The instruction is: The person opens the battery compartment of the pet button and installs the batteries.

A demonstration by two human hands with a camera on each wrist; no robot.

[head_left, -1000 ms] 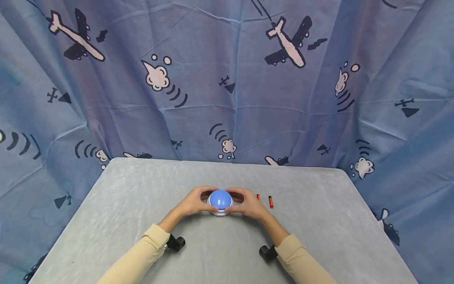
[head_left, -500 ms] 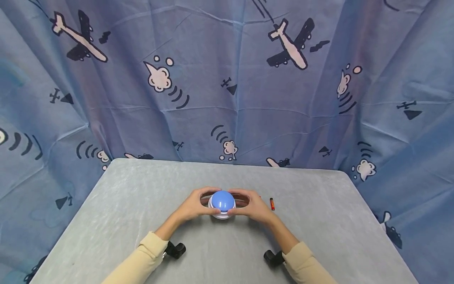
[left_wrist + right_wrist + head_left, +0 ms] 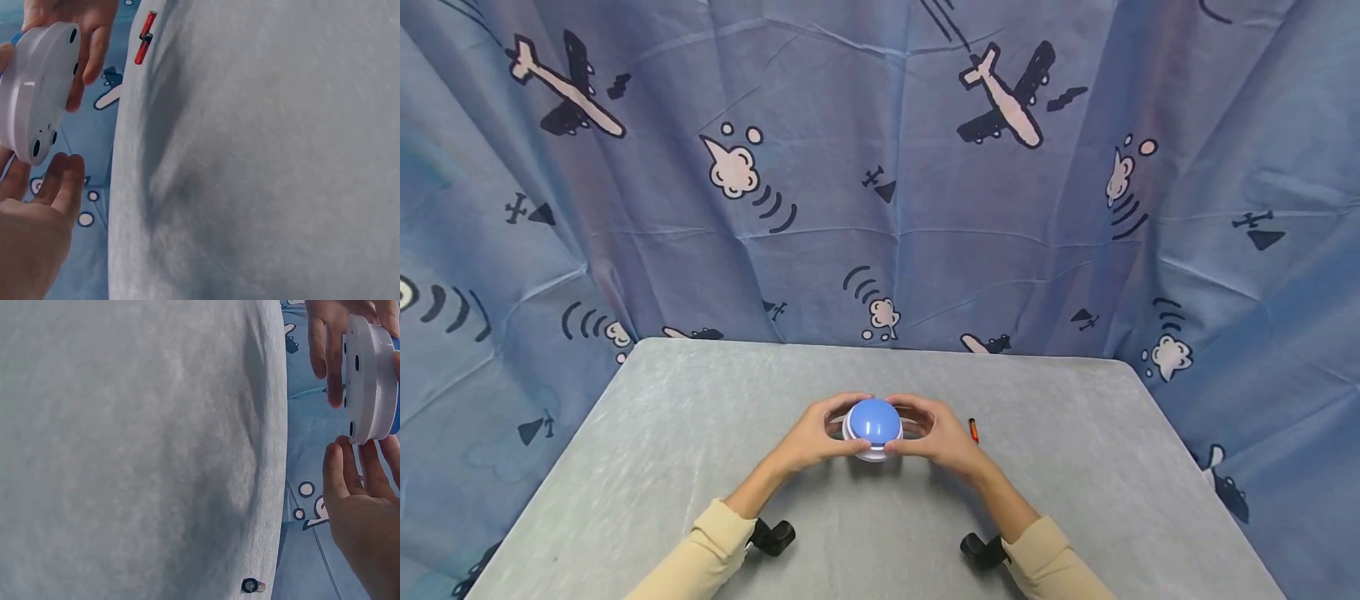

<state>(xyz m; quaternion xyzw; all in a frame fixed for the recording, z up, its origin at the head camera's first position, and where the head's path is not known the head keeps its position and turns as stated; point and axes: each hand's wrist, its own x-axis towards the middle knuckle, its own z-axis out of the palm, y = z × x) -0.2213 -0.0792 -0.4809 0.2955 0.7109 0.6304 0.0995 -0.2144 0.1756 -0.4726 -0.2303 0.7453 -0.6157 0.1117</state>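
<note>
Left hand (image 3: 807,433) and right hand (image 3: 945,435) both grip blue-and-white dome (image 3: 875,422) from opposite sides, raised above gray table (image 3: 715,417); red batteries (image 3: 143,52) lie near right hand.

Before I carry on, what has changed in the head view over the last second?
The blue-domed white button looks larger and slightly farther right, apparently lifted toward the head camera, held by the left hand and right hand. The right hand now hides the left red battery there. Nothing was newly gripped or let go; the right red battery stays put on the grey table.
</note>
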